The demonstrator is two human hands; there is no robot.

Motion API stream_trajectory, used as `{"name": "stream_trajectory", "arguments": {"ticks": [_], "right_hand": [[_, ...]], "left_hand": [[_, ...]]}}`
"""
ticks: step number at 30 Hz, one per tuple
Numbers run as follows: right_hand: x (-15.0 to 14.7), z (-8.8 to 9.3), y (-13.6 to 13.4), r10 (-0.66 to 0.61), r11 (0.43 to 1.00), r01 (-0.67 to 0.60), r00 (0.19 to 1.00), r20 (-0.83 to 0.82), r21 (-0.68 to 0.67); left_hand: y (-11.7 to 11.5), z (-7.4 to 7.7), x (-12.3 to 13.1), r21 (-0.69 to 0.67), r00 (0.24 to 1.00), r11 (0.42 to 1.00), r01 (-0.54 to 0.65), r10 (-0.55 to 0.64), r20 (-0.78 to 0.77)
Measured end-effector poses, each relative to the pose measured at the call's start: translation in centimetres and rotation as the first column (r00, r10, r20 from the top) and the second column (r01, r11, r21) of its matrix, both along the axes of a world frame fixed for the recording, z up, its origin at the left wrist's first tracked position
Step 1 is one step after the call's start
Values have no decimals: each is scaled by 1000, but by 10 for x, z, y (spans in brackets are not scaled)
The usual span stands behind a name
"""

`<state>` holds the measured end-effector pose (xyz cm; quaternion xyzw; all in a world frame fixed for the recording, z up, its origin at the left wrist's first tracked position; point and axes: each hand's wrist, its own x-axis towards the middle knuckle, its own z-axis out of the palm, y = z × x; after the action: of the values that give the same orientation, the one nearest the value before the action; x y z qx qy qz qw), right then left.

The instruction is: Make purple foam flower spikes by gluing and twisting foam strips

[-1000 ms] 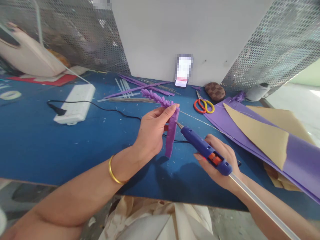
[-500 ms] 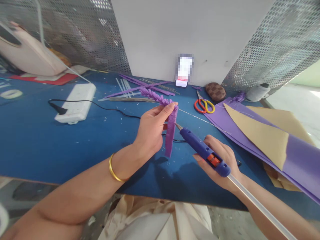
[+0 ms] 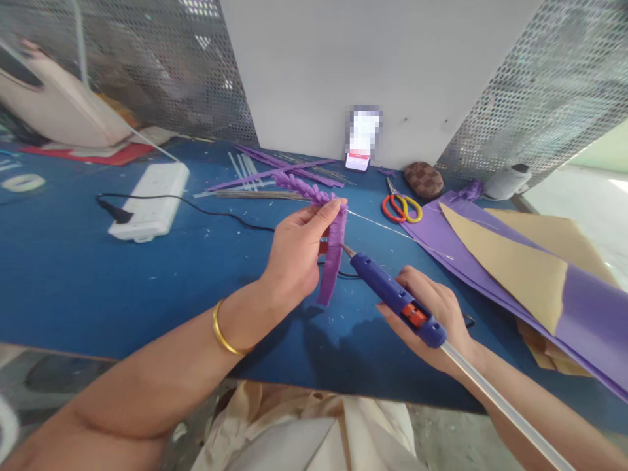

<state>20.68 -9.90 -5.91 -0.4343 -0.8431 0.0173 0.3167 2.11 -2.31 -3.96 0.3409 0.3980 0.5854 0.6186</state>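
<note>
Power strip [image 3: 152, 206]: smooth white plastic on the blue tabletop [image 3: 63, 275], a black plug at its near end.
Cut lengths [image 3: 314, 175]: flat, purple and narrow, crossed towards the back.
Left hand [image 3: 297, 252]: its grip is narrow, thumb and fingers pinching the purple strip [image 3: 331, 275] where curls give way to the flat part; we see it shifted only slightly.
Petalled end [image 3: 297, 186]: small pointed curls, closely overlapped, reaching up and left from our pinch.
Hanging part: the strip drops below the thumb, clear of the tabletop, thin and paperlike; its lower tip has swung a little left over the last second.
Nozzle [image 3: 348, 250]: a metal cone that seems to touch the strip's right edge. It now sits lower beneath our thumb, so we judge that it is working down that edge; no glue is visible to us.
Glue gun [image 3: 377, 275]: blue plastic, slim, orange inside, with a translucent glue stick [image 3: 490, 388] behind.
Scissors [image 3: 402, 209]: red and yellow loops, lying untouched.
Right hand [image 3: 446, 314]: fingers wrapped around the gun, keeping it tilted towards the strip.
Kraft sheet [image 3: 515, 268]: stiff, tan, over purple sheets [image 3: 593, 327].
</note>
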Motion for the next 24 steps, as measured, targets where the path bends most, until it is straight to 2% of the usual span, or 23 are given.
{"name": "stream_trajectory", "arguments": {"ticks": [16,24], "right_hand": [[2,-3,-2,43,998,-44,999,-16,-53],[1,-6,-3,19,998,-19,1000,5,-61]], "left_hand": [[2,0,-1,-11,999,1000,-5,6,36],[1,0,-1,-23,1000,1000,-14,14,16]]}}
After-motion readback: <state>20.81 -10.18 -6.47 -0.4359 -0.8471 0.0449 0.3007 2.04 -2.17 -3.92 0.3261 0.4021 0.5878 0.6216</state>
